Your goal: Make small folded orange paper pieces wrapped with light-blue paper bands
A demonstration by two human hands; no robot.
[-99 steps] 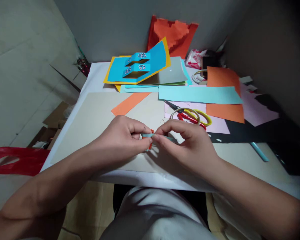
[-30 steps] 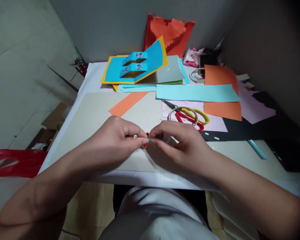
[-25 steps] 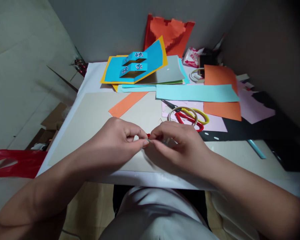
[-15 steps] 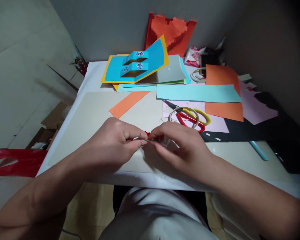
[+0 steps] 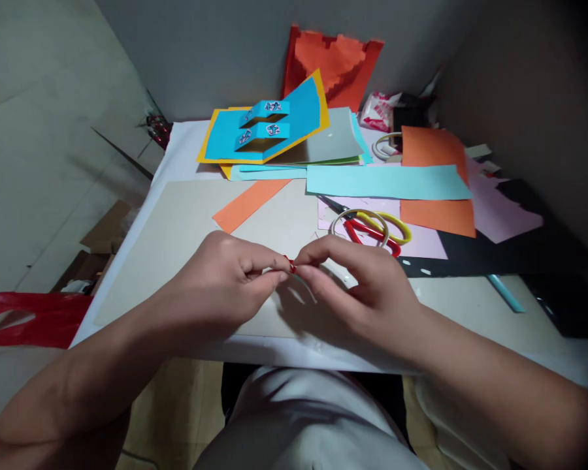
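Note:
My left hand [image 5: 223, 284] and my right hand [image 5: 357, 287] meet above a beige card sheet [image 5: 176, 261]. Their fingertips pinch a tiny red paper piece [image 5: 290, 263] between them. A thin pale blue paper strip [image 5: 304, 285] curls down from the pinch, and the fingers hide most of it. Just beyond my right hand lie red-handled scissors [image 5: 367, 230], with a narrow tape roll [image 5: 359, 223] and a yellow loop [image 5: 392, 228] on them. An orange paper strip [image 5: 249, 205] lies on the card beyond my left hand.
A blue and yellow pop-up card [image 5: 264, 130] rests on a paper stack at the back, before a red-orange stepped paper [image 5: 330, 65]. Light blue [image 5: 387, 181], orange [image 5: 438, 215] and pink papers [image 5: 500, 209] overlap on the right. The white table's front edge [image 5: 274, 349] runs below my wrists.
My fingers have shifted on the pinch, and the red piece now shows above the fingertips. The pale blue strip curves down rather than lying level. My hands have spread slightly apart.

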